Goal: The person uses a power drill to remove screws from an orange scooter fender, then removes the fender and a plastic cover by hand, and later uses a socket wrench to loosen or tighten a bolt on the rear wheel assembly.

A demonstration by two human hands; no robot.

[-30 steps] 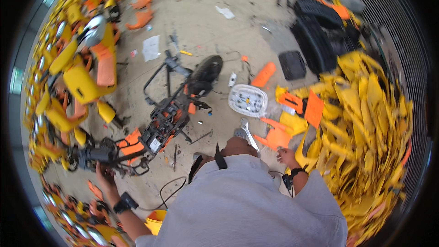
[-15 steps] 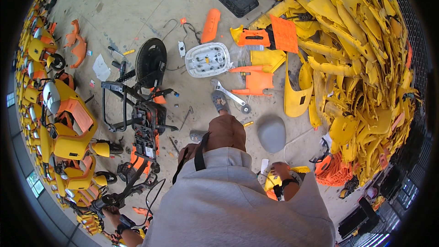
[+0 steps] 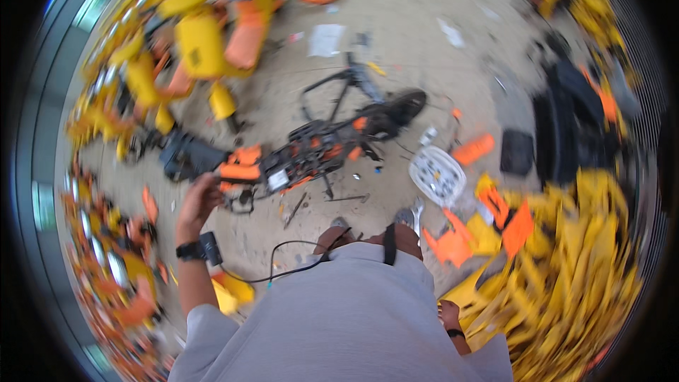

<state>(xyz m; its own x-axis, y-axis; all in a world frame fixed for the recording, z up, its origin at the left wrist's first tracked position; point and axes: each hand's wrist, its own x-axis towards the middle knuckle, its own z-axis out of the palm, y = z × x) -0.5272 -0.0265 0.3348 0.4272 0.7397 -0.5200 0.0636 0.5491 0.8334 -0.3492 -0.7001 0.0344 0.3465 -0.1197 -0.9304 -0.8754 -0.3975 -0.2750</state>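
Note:
My left hand [image 3: 201, 201] is stretched forward beside the stripped scooter frame [image 3: 304, 152], near its orange panels [image 3: 240, 170] and a dark grey part [image 3: 189, 157]. Motion smears its fingers, so whether it touches or grips anything is unclear. A black strap with a small device [image 3: 210, 247] sits on that wrist, and a cable [image 3: 283, 247] trails from it to my waist. Low at my right side is my right hand [image 3: 448, 313], its fingers partly hidden, in front of the pile of yellow plastic panels [image 3: 559, 276]. No held thing can be made out there.
Assembled yellow scooters [image 3: 201, 42] crowd the left. A white oval tray [image 3: 437, 175] of small parts lies right of the frame's wheel [image 3: 408, 106]. A large wrench [image 3: 418, 216] rests by my foot. Orange panels [image 3: 453, 240] and a black crate [image 3: 517, 151] are farther right.
My view has swung left, so the frame now lies across the middle. My left hand has come away from the handlebar area and stretches forward. The yellow part near my right hand no longer shows there.

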